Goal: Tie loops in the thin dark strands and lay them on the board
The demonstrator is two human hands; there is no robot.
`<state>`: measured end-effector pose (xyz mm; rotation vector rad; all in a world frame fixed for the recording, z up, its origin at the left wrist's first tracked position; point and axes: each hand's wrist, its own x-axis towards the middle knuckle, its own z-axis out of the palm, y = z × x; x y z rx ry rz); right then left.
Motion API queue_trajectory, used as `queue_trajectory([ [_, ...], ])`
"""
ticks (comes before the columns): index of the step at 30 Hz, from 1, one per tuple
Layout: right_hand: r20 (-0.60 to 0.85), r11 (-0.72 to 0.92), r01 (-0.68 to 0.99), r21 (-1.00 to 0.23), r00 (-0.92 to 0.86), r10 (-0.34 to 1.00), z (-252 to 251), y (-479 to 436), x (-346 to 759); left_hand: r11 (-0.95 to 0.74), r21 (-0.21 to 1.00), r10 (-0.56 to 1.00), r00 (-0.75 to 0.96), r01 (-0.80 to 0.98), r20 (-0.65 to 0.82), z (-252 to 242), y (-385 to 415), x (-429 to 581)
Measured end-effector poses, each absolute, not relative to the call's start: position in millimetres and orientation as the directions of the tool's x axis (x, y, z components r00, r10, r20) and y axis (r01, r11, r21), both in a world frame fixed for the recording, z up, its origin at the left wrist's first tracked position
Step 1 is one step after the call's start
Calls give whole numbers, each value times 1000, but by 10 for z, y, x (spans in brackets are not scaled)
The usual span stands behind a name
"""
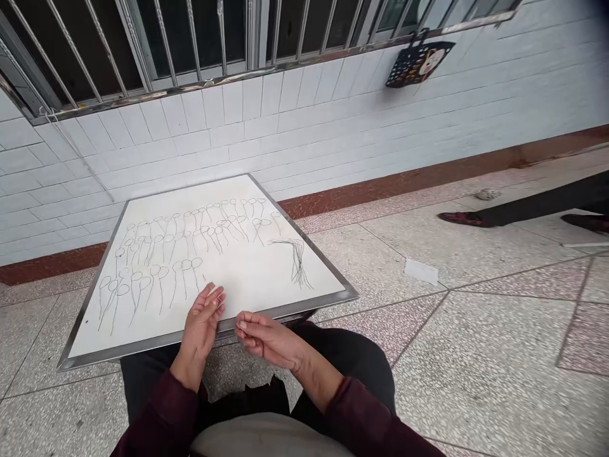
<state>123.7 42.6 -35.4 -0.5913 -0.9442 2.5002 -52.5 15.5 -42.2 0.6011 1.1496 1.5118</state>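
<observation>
My left hand (200, 327) is just above the near edge of a white board (257, 279) with a grey metal rim. Its thumb and fingers come together, and a faint thin line shows at their tips, too fine to name surely. To its right, my right hand (269, 339) is closed in a pinch in front of the rim; what it pinches is too small to make out. Thin dark wires with looped ends (190, 270) lie in rows over the board's left and middle. A loose bundle of straight, unlooped thin wires (298, 263) lies at the right.
The board stands over my knees, against a white tiled wall (190, 146) below a barred window (190, 38). A dark patterned bag (416, 63) hangs from the bars. On the speckled floor lies a white paper (421, 271). Another person's legs (537, 200) stretch in from the right.
</observation>
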Motion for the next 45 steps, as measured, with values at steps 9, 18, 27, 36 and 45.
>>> queue_trajectory([
  [9,-262,-894,-330,-304,-873,412,-421,248,1291,-67,844,938,-322,-533,-129,-111,30,-333],
  [18,-273,-740,-193,-644,-845,459,-482,24,1206,-128,921,874,-480,-367,-70,0,-189,-298],
  [27,10,-91,-182,-979,-488,873,-59,112,1171,0,945,961,-260,-327,-90,-25,-434,-192],
  [36,-27,-141,-228,-963,-438,899,-204,111,1072,52,952,962,-240,-302,-129,-184,-453,-198],
  [45,-56,-177,-230,-957,-451,891,-174,91,995,-34,943,916,-388,-332,-103,-241,-470,-153],
])
